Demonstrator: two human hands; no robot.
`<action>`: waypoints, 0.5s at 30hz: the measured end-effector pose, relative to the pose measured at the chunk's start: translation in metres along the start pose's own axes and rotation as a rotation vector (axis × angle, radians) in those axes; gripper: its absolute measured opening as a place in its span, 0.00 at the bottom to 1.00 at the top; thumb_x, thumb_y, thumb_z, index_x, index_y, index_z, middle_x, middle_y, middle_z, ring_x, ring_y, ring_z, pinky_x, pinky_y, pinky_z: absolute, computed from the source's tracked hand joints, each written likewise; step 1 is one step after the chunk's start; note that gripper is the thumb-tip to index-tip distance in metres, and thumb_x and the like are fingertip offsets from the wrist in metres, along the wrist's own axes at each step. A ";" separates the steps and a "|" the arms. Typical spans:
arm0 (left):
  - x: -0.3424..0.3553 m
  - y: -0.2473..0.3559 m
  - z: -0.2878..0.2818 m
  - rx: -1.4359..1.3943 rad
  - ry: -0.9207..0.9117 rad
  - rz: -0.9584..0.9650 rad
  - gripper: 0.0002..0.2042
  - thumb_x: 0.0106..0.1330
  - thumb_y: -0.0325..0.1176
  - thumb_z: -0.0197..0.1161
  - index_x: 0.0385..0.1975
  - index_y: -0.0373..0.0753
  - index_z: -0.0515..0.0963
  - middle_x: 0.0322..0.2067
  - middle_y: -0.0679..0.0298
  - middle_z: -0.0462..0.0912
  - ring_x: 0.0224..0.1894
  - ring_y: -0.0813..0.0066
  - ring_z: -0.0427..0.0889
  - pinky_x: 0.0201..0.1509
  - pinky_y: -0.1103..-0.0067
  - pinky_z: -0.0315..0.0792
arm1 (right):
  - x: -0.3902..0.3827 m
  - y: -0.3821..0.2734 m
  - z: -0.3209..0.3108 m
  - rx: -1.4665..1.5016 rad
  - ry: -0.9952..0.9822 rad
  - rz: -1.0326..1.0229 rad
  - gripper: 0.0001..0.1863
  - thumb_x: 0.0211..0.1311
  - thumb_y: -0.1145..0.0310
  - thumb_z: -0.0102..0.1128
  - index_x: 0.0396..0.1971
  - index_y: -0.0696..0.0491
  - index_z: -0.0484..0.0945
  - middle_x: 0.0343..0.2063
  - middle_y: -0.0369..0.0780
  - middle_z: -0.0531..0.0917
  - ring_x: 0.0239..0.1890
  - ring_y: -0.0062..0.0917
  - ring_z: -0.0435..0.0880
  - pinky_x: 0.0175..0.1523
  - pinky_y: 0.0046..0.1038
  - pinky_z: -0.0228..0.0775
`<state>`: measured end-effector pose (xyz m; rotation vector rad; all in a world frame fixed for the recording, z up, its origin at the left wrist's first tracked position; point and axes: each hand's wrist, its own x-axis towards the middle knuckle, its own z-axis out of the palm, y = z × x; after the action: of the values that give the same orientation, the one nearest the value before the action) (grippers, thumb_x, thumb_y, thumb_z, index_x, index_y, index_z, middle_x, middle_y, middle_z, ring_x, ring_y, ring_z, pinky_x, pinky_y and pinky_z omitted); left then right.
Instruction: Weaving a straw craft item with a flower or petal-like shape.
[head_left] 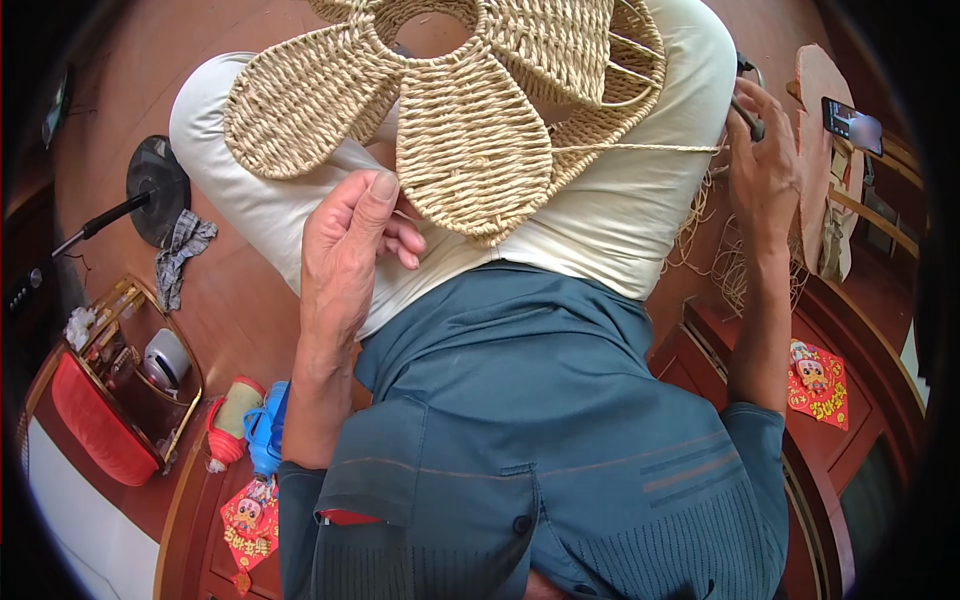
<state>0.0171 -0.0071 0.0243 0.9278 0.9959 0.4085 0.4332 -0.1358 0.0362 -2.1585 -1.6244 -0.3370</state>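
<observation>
A woven straw piece (470, 150), shaped like a flower with broad petals round an open ring, rests across my lap. My left hand (345, 240) pinches the left edge of its lower middle petal, thumb on the near side; some fingertips go out of sight behind the weave. From that petal's right edge a pale twisted cord (640, 148) runs taut to the right. My right hand (765, 165), beside my right knee, is closed round a dark, curved metal tool (755, 128). The cord's end near that hand is hard to make out.
Loose cord (735, 265) lies tangled on the floor at the right. Beyond it stands a wooden stool (815, 170) with a phone (852, 126). To the left are a round black stand base (158, 190), a grey cloth (183, 250), a rack (125, 370) and a blue container (265, 430).
</observation>
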 end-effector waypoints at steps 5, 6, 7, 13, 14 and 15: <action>0.005 0.004 0.002 -0.204 -0.059 -0.139 0.19 0.85 0.45 0.61 0.51 0.32 0.83 0.38 0.64 0.87 0.29 0.81 0.85 0.30 0.83 0.78 | -0.012 -0.073 -0.023 0.334 -0.168 0.239 0.13 0.77 0.69 0.68 0.58 0.49 0.86 0.41 0.34 0.92 0.20 0.12 0.71 0.29 0.21 0.68; 0.006 0.004 0.000 -0.203 -0.062 -0.142 0.19 0.85 0.45 0.61 0.51 0.32 0.83 0.38 0.64 0.87 0.29 0.81 0.85 0.30 0.83 0.78 | -0.017 -0.081 -0.021 0.457 -0.227 0.210 0.13 0.77 0.69 0.68 0.57 0.50 0.87 0.42 0.35 0.92 0.19 0.13 0.71 0.28 0.22 0.68; 0.007 0.004 -0.001 -0.211 -0.069 -0.140 0.18 0.85 0.44 0.62 0.51 0.32 0.83 0.38 0.64 0.87 0.30 0.81 0.85 0.31 0.83 0.78 | -0.018 -0.093 -0.021 0.449 -0.272 0.198 0.13 0.77 0.69 0.68 0.57 0.51 0.86 0.42 0.36 0.92 0.19 0.13 0.71 0.28 0.22 0.68; 0.003 0.002 -0.001 -0.111 -0.053 -0.076 0.14 0.83 0.39 0.64 0.51 0.32 0.83 0.38 0.65 0.88 0.32 0.82 0.85 0.33 0.83 0.79 | -0.024 -0.116 -0.006 0.626 -0.393 0.336 0.13 0.79 0.67 0.67 0.57 0.53 0.83 0.26 0.33 0.79 0.24 0.12 0.73 0.31 0.22 0.67; 0.002 0.002 0.000 -0.029 -0.037 -0.047 0.13 0.83 0.38 0.64 0.51 0.32 0.83 0.38 0.65 0.88 0.33 0.82 0.85 0.33 0.83 0.79 | -0.025 -0.114 -0.004 0.627 -0.396 0.338 0.13 0.79 0.67 0.67 0.57 0.53 0.83 0.26 0.33 0.79 0.24 0.12 0.73 0.31 0.22 0.67; 0.000 0.003 0.003 -0.029 -0.037 -0.050 0.13 0.83 0.38 0.64 0.51 0.32 0.83 0.38 0.65 0.88 0.33 0.82 0.85 0.33 0.83 0.79 | -0.026 -0.110 -0.001 0.708 -0.413 0.372 0.12 0.79 0.68 0.67 0.56 0.54 0.83 0.24 0.30 0.76 0.24 0.11 0.69 0.31 0.20 0.62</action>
<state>0.0199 -0.0069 0.0273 0.8798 0.9751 0.3618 0.3206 -0.1331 0.0462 -1.9510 -1.2106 0.7304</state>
